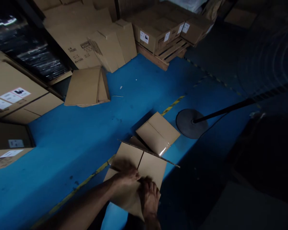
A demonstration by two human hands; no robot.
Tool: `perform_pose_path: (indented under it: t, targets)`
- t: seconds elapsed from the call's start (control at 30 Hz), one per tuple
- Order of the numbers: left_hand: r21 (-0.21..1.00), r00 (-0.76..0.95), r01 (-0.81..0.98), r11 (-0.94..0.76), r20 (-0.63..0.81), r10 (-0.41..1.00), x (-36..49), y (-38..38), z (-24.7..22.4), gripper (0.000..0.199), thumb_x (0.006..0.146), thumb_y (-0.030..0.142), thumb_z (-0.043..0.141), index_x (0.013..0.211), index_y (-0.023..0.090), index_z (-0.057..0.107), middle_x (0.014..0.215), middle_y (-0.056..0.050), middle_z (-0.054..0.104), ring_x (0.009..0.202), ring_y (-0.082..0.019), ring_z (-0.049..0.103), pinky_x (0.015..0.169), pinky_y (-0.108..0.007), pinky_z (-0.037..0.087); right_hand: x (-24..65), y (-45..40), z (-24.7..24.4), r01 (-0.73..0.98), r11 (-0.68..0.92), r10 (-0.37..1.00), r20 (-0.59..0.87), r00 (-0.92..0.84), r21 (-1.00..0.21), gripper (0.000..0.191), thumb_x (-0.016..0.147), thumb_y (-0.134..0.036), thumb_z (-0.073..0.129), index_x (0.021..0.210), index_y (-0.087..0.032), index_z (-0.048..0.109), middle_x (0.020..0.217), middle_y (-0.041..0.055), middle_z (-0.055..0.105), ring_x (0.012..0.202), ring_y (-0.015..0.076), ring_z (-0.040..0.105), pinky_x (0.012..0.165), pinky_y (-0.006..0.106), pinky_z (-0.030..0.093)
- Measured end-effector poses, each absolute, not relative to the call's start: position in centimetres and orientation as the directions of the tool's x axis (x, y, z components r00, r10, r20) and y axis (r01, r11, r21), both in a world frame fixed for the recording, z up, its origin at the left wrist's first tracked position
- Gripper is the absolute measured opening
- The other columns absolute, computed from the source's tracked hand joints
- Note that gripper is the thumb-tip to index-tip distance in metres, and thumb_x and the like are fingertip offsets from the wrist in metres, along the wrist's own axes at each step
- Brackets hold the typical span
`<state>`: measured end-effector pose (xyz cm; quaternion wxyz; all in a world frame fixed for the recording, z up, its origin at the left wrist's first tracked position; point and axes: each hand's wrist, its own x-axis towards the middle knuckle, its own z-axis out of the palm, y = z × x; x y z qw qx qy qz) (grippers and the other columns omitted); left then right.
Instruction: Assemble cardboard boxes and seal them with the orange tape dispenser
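A brown cardboard box (153, 164) is in front of me, low in the view, with a raised flap along its far side. My left hand (130, 175) has its fingers curled in at the flap edges near the middle of the box. Close beside it, my right hand (150, 193) is bent over the cardboard on the right, fingers closed against it. Shadow hides the fingertips of both hands in part. Just beyond stands another box (158, 131), closed, with shiny clear tape on its near edge.
A round black stand base (192, 124) with a slanting pole is to the right. Flattened cartons (84, 86) lean at the back left. Labelled boxes (156, 32) sit on a wooden pallet (153, 59). Yellow-black tape (86, 179) crosses the blue floor (62, 140).
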<state>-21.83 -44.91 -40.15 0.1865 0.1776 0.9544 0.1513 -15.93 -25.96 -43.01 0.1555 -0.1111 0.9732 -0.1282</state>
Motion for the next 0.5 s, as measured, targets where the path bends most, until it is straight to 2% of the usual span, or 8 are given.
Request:
perform_pose_path:
  t: [0.07, 0.13, 0.2, 0.27, 0.33, 0.4, 0.43, 0.5]
  targets:
    - [0.347, -0.9, 0.207, 0.915, -0.3, 0.317, -20.0, -45.6, -38.6, 0.028, 0.096, 0.013, 0.051, 0.105, 0.021, 0.076, 0.116, -0.007, 0.077, 0.109, -0.022, 0.068, 0.093, -0.033, 0.058, -17.6, -26.6, -44.5, -0.175, 0.946, -0.246, -0.251, -0.936, -0.275, 0.05, 0.084, -0.02, 0.071, 0.133, -0.018, 0.066, 0.129, 0.018, 0.071, 0.116, 0.0404, 0.065, 0.094, 0.057, 0.057]
    - [0.354, -0.906, 0.172, 0.919, -0.31, 0.288, -16.2, -46.6, -37.3, 0.044, 0.092, 0.011, 0.053, 0.132, 0.023, 0.068, 0.144, -0.006, 0.066, 0.136, -0.026, 0.057, 0.112, -0.04, 0.05, -17.5, -26.9, -45.3, -0.2, 0.941, -0.266, -0.227, -0.937, -0.274, 0.056, 0.08, -0.021, 0.076, 0.134, -0.015, 0.065, 0.131, 0.0187, 0.07, 0.116, 0.0406, 0.065, 0.095, 0.056, 0.057]
    - [0.366, -0.854, 0.189, 0.911, -0.397, 0.337, -11.8, -47.5, -37.0, 0.073, 0.084, 0.011, 0.058, 0.155, 0.022, 0.048, 0.167, -0.008, 0.042, 0.152, -0.034, 0.04, 0.12, -0.051, 0.043, -17.0, -27.0, -44.8, -0.237, 0.933, -0.296, -0.199, -0.934, -0.272, 0.048, 0.083, -0.022, 0.075, 0.13, -0.016, 0.068, 0.129, 0.018, 0.071, 0.113, 0.0391, 0.066, 0.092, 0.054, 0.059]
    - [0.362, -0.751, 0.135, 0.922, -0.569, 0.334, -8.3, -47.9, -37.6, 0.095, 0.07, 0.009, 0.061, 0.162, 0.016, 0.037, 0.173, -0.01, 0.025, 0.158, -0.039, 0.027, 0.125, -0.062, 0.034, -17.9, -27.0, -42.6, -0.303, 0.912, -0.353, -0.155, -0.923, -0.277, 0.041, 0.09, -0.027, 0.068, 0.13, -0.016, 0.067, 0.131, 0.0181, 0.07, 0.114, 0.0369, 0.066, 0.091, 0.051, 0.059]
    - [0.358, -0.672, 0.079, 0.93, -0.671, 0.315, -6.5, -47.7, -38.8, 0.103, 0.062, 0.007, 0.058, 0.162, 0.011, 0.034, 0.174, -0.012, 0.012, 0.161, -0.041, 0.015, 0.127, -0.07, 0.022, -21.3, -27.1, -39.2, -0.387, 0.877, -0.413, -0.035, -0.91, -0.285, 0.046, 0.096, -0.037, 0.062, 0.137, -0.016, 0.061, 0.141, 0.0182, 0.065, 0.122, 0.0357, 0.062, 0.099, 0.052, 0.055]
    - [0.374, -0.667, 0.052, 0.926, -0.677, 0.311, -6.0, -47.3, -39.9, 0.105, 0.06, 0.005, 0.054, 0.162, 0.009, 0.031, 0.174, -0.012, 0.006, 0.162, -0.039, 0.009, 0.127, -0.072, 0.015, -26.5, -27.4, -35.5, -0.416, 0.869, -0.362, 0.228, -0.904, -0.267, 0.056, 0.097, -0.043, 0.062, 0.145, -0.016, 0.054, 0.147, 0.0206, 0.06, 0.133, 0.0401, 0.055, 0.106, 0.059, 0.05]
    - [0.382, -0.684, 0.044, 0.923, -0.662, 0.307, -6.0, -47.3, -40.4, 0.106, 0.061, 0.004, 0.053, 0.163, 0.01, 0.028, 0.175, -0.012, 0.007, 0.162, -0.037, 0.009, 0.127, -0.071, 0.015, -29.2, -27.7, -34.1, -0.389, 0.877, -0.321, 0.26, -0.911, -0.282, 0.064, 0.098, -0.049, 0.059, 0.15, -0.014, 0.048, 0.152, 0.0215, 0.056, 0.139, 0.0413, 0.051, 0.11, 0.062, 0.046]
    - [0.398, -0.717, 0.027, 0.917, -0.631, 0.295, -6.0, -47.2, -41.1, 0.106, 0.064, 0.004, 0.052, 0.165, 0.013, 0.023, 0.175, -0.011, 0.012, 0.162, -0.035, 0.013, 0.127, -0.07, 0.016, -32.7, -28.0, -32.7, -0.387, 0.856, -0.375, 0.103, -0.921, -0.344, 0.069, 0.104, -0.057, 0.036, 0.152, -0.008, 0.045, 0.152, 0.0226, 0.056, 0.142, 0.0393, 0.051, 0.112, 0.059, 0.048]
